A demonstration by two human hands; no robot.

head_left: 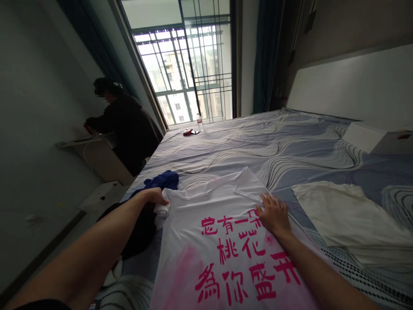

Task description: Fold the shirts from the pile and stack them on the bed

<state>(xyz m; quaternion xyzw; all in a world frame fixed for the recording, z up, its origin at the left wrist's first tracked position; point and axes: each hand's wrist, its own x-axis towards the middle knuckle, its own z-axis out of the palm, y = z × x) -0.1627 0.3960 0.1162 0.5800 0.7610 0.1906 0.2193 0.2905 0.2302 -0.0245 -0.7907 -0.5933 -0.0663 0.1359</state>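
Observation:
A white T-shirt [187,230] with pink Chinese characters and pink smudges lies spread on the bed in front of me. My left hand [156,196] pinches it at the upper left, by the shoulder and sleeve, fingers closed on the fabric. Across the upper right of the shirt my right hand [275,214] rests palm down, fingers spread near the sleeve, covering part of one character. Beyond my left hand are a bunched blue garment [167,178] and, partly behind my forearm, a black garment [140,237].
Folded off-white cloth [348,215] lies on the patterned bedsheet [226,148] at right. Behind it sits a white box [371,137]. A bottle [200,123] and a red item [187,132] are near the window. A person [132,125] in black stands at a desk [103,157] on the left.

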